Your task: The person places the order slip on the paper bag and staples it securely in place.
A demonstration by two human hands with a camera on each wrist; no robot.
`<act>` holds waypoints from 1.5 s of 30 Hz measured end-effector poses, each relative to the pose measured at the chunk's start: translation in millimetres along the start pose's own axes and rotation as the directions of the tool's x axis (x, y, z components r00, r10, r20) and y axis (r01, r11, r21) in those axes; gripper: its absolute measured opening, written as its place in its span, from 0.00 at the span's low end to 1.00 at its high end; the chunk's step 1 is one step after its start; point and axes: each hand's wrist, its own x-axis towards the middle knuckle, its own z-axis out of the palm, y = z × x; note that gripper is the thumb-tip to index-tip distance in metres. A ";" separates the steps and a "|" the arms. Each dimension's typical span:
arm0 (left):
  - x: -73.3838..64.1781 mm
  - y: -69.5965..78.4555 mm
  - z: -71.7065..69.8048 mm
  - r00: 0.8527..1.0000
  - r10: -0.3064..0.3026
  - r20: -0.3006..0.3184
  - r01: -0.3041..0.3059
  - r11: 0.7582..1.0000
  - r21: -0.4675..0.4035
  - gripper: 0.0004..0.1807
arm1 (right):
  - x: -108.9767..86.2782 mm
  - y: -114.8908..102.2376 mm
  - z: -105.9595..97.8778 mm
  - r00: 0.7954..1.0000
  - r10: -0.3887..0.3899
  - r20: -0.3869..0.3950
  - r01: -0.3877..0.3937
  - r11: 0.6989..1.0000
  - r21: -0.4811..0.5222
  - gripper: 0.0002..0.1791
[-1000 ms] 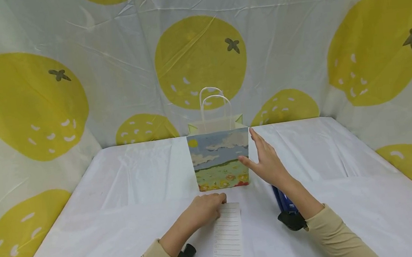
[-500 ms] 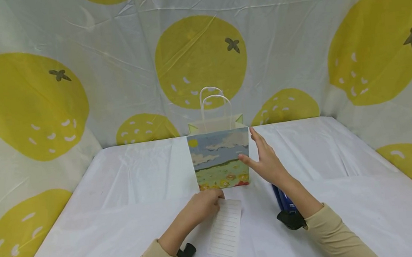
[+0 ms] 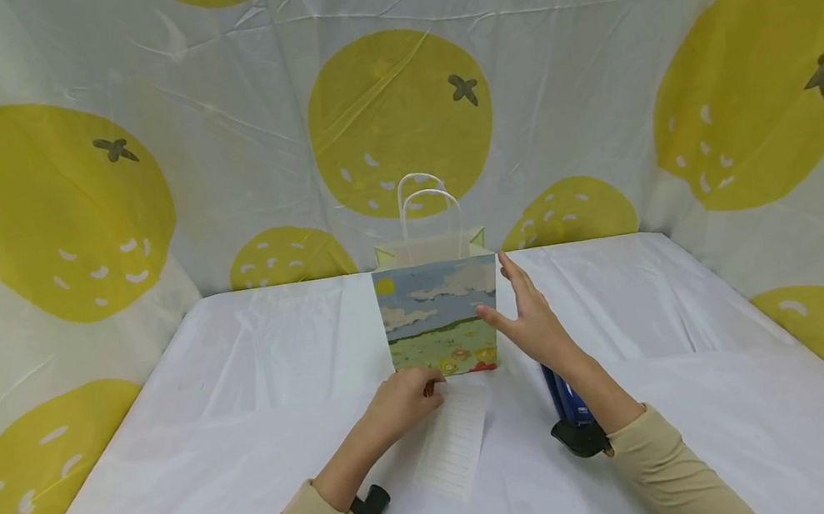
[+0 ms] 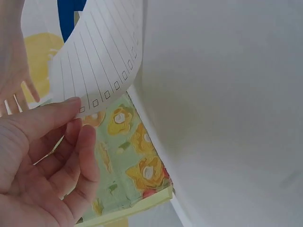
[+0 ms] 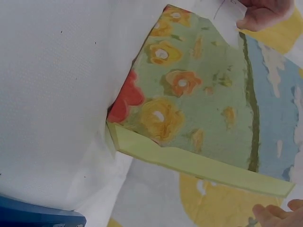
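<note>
On a white-covered table [image 3: 699, 403], a person's left hand [image 3: 399, 405] pinches one corner of a curling, lined paper strip [image 3: 458, 445] in front of an upright, landscape-printed paper bag [image 3: 436, 309], set inward from the middle of the far edge. Well apart, the right hand [image 3: 535, 326], fingers extended, is at the bag's side toward the table's right edge; contact is unclear.

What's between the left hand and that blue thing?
In the head view, lined paper, pinched by the left hand, then white cloth before the blue thing.
</note>
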 end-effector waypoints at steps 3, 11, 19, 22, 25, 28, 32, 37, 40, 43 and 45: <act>0.0 -0.5 -2.4 0.998 0.011 -0.060 -0.012 1.000 -0.017 0.08 | 0.5 -1.4 -0.9 1.000 -0.001 0.001 0.001 1.000 0.012 0.47; 0.8 2.5 -12.0 0.964 0.013 -0.267 -0.015 1.000 -0.004 0.06 | 4.3 -3.0 -3.9 1.000 -0.005 0.000 0.005 1.000 0.023 0.47; 0.5 2.7 -14.1 0.898 0.041 -0.439 -0.046 0.999 0.000 0.05 | 4.9 -2.4 -5.4 1.000 0.004 0.012 -0.004 0.999 0.048 0.48; 2.3 2.8 -15.4 0.871 0.055 -0.489 -0.060 0.998 0.006 0.04 | 4.1 -2.2 -5.7 1.000 0.012 0.015 -0.012 0.998 0.054 0.48; 5.2 2.9 -18.0 0.843 0.067 -0.534 -0.074 0.997 0.009 0.04 | 4.3 -1.9 -6.1 1.000 0.008 0.015 -0.009 0.998 0.059 0.48; 6.9 3.6 -20.9 0.822 0.063 -0.566 -0.086 0.996 -0.015 0.05 | 5.2 -1.0 -6.3 1.000 0.006 0.017 -0.007 0.998 0.064 0.48; 8.2 3.9 -22.2 0.812 0.038 -0.582 -0.108 0.990 -0.086 0.04 | 6.1 0.4 -6.3 1.000 0.007 0.022 -0.009 0.998 0.069 0.48; 10.6 2.8 -22.4 0.811 0.016 -0.584 -0.140 0.976 -0.167 0.03 | 6.9 -0.7 -6.6 1.000 -0.005 0.028 0.002 0.996 0.087 0.49; 12.3 2.0 -22.8 0.805 0.007 -0.593 -0.153 0.968 -0.197 0.03 | 8.6 -0.8 -6.5 1.000 -0.006 0.031 0.002 0.995 0.104 0.49; 14.2 2.0 -23.5 0.798 -0.010 -0.603 -0.156 0.963 -0.221 0.04 | 11.2 -0.1 -6.1 0.999 0.004 0.037 -0.009 0.992 0.125 0.48; 15.3 2.5 -24.0 0.795 -0.023 -0.606 -0.154 0.959 -0.238 0.04 | 12.9 -0.3 -6.2 0.999 0.013 0.044 -0.019 0.990 0.138 0.48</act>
